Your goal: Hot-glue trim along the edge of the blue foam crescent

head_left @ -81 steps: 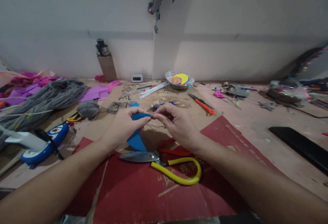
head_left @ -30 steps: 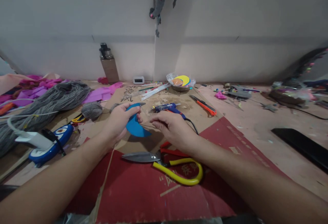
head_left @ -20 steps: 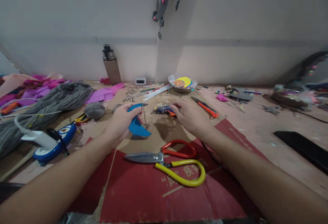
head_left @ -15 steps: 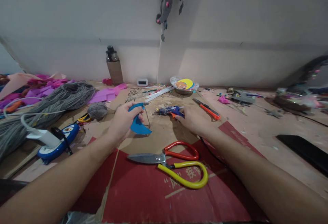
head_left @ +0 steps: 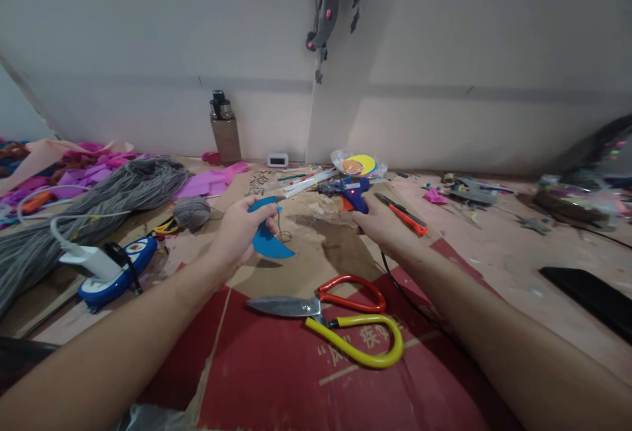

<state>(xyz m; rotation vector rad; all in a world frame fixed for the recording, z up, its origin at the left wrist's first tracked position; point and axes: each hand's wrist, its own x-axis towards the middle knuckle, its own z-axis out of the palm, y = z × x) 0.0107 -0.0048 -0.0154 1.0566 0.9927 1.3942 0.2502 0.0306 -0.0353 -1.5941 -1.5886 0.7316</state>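
My left hand (head_left: 245,232) pinches a blue crescent-shaped cutout (head_left: 270,241) near its upper tip, and a thin grey strand of yarn (head_left: 280,226) hangs beside it. In my right hand (head_left: 380,219) is a blue hot glue gun (head_left: 354,195) with an orange trigger and a small red light, held above the cardboard (head_left: 306,266) with its nozzle pointing left. Its black cord (head_left: 395,281) trails under my right forearm. Closer to me, scissors (head_left: 316,307) with one red and one yellow handle lie on the red printed part of the cardboard.
An orange utility knife (head_left: 405,215) lies right of the glue gun. Behind it are white glue sticks (head_left: 309,183) and a bowl with a yellow disc (head_left: 363,166). At left are grey yarn (head_left: 133,197), a small yarn ball (head_left: 191,212) and a blue power strip (head_left: 118,276). A black phone (head_left: 587,299) lies right.
My right hand has lifted the glue gun off the cardboard, raising and turning it slightly to the right. The left hand and the blue crescent have stayed nearly in place.
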